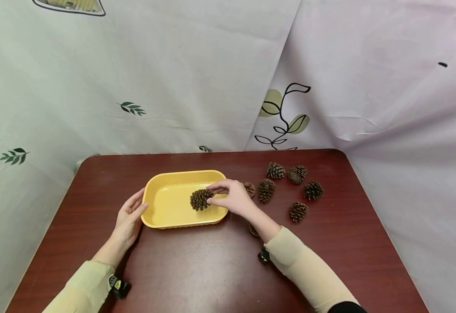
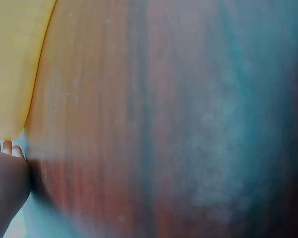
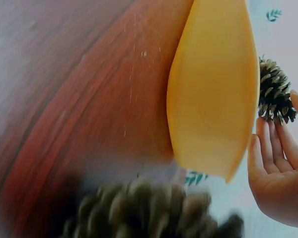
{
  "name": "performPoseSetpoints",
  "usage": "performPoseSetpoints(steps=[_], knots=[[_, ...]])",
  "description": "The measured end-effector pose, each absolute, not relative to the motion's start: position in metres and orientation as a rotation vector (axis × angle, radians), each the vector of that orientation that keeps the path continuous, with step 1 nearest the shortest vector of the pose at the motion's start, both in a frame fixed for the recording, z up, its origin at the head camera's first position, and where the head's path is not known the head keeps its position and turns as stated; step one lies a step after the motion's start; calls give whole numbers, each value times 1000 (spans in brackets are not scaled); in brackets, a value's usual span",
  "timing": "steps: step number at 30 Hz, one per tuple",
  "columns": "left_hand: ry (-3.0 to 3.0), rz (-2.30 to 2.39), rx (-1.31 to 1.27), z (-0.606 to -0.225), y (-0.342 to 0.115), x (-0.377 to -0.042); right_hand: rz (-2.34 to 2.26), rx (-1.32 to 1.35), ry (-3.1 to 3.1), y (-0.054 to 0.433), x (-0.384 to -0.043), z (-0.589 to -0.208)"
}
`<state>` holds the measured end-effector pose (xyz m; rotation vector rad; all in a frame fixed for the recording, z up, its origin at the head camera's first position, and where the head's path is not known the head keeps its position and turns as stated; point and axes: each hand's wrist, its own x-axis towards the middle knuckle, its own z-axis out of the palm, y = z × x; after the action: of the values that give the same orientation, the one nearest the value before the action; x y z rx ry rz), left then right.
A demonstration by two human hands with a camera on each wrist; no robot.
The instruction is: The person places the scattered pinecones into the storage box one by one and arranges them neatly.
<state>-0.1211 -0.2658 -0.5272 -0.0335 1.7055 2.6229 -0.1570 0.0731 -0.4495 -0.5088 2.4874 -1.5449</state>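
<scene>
A yellow rectangular tray (image 1: 185, 224) with rounded corners sits on the table. My left hand (image 1: 128, 219) holds its left end, thumb at the rim and fingers along the outer wall; the left wrist view catches only part of that hand (image 2: 9, 173) beside the tray's yellow wall (image 2: 15, 64). Over the right half of the tray, my right hand (image 1: 233, 198) pinches a brown pine cone (image 1: 200, 200) between thumb and fingers. In the right wrist view this pine cone (image 3: 274, 91) shows just beyond the tray's rim, with the hand (image 3: 280, 173) around its lower end.
Several more pine cones lie right of the tray, among them one at the back (image 1: 276, 170) and one nearer (image 1: 298, 211). Two others are partly hidden by my right hand and forearm. A patterned cloth (image 1: 196, 78) hangs behind the dark red table (image 1: 196, 269).
</scene>
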Motion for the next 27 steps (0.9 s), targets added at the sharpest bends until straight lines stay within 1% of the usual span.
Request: performPoseSetpoints(steps=[20,27], knots=[[1695,2637,-21,-527,-265,-122,-1296,-612,2506,4,-159,-464],[1692,2653,3,-529,-266,-121,-1135,-726,2592,-14,-160,-465]])
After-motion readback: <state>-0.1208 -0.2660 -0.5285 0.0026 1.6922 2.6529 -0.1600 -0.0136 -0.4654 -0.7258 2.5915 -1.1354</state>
